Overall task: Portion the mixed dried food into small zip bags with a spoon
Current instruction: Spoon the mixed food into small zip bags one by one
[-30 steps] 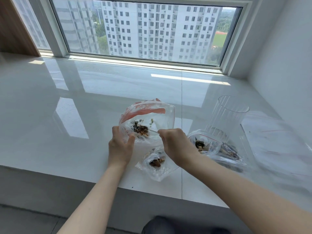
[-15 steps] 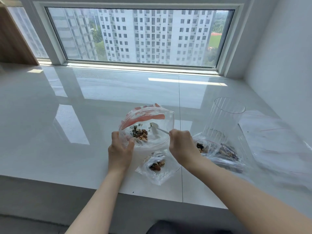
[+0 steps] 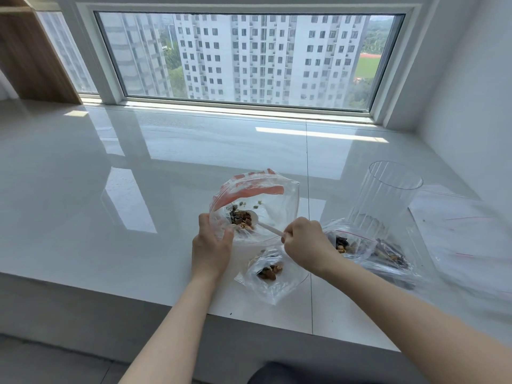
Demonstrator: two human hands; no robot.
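The scooping step is in hand: the right hand (image 3: 306,242) pinches the handle of a white plastic spoon (image 3: 261,224), fingers curled round its end, and the bowl of the spoon lies inside the large zip bag (image 3: 257,206), right against the small heap of mixed dried food (image 3: 241,218) at the bag's low left side. The left hand (image 3: 212,245) grips that bag's near left edge, thumb and fingers closed on the plastic, holding the mouth open and tilted toward the person. Just in front, touching or nearly touching the large bag, lies a small zip bag (image 3: 267,273) with a little of the mix already in it; whether its mouth stands open I cannot tell. Two more portioned small bags (image 3: 360,249) lie to the right at the foot of a clear ribbed cup (image 3: 383,200). The next move likely calls for lifting a level spoonful out and carrying it the short way down to the small bag without tipping. That bag sits near the front edge of the white stone sill (image 3: 110,217), so spilled pieces could roll off; there is open room to the left and behind.
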